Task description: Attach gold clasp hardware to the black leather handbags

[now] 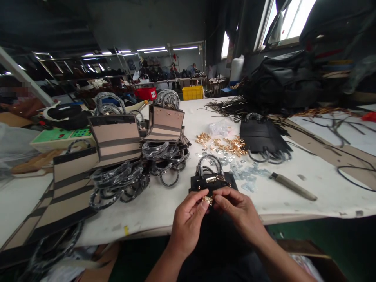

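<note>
Just in front of me, a small gold metal fitting (207, 200) is pinched between the thumb and fingers of my left hand (189, 219). My right hand (235, 207) is closed too, its thumb and fingertips meeting at the right end of that fitting. Behind both hands a black handbag (230, 179) with wrapped handles lies at the table's front edge, gold hardware on its face. The hands cover its lower part. Past the bag are a heap of gold metal fittings (235, 145) and scattered thin silvery plates (249, 172).
Stacked unfinished bag pieces (117, 135) with plastic-wrapped handles (123, 176) fill the left of the white table (152, 211). At right lie a long-handled tool (293, 187), a black bag (258, 135) and black cords (226, 107). A yellow crate (192, 93) stands farther back.
</note>
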Demonstrator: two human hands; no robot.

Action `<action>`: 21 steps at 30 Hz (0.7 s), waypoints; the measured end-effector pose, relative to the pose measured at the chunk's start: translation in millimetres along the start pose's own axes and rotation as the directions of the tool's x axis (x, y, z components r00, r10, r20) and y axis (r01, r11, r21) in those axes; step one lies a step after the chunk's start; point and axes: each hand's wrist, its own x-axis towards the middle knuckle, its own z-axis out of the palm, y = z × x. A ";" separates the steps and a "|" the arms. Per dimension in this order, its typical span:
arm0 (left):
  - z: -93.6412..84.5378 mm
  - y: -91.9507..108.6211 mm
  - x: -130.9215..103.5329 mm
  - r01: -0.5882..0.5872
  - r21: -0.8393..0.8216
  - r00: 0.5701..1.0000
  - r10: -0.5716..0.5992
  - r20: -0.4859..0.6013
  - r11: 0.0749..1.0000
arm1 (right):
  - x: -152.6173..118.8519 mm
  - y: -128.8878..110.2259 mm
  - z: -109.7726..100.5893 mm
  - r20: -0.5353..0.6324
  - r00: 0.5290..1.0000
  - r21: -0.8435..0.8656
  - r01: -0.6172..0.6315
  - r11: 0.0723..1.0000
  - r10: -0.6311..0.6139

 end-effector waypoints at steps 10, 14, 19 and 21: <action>9.0 -11.7 3.5 0.094 -0.222 0.972 -0.137 -0.189 0.971 | -1.4 4.5 9.4 -0.006 0.989 -0.146 0.142 0.979 -0.145; 13.8 -13.7 -1.7 0.120 -0.190 0.978 -0.150 -0.148 0.974 | -2.3 5.3 8.8 -0.035 0.985 -0.155 0.164 0.974 -0.171; 12.3 -13.9 -0.9 0.175 -0.242 0.969 -0.210 -0.127 0.954 | -2.4 5.9 3.3 0.051 0.996 -0.029 0.079 0.996 -0.078; 12.3 -13.9 0.3 0.181 -0.228 0.969 -0.213 -0.125 0.957 | -2.2 7.6 2.7 0.011 1.000 0.038 0.007 0.999 -0.008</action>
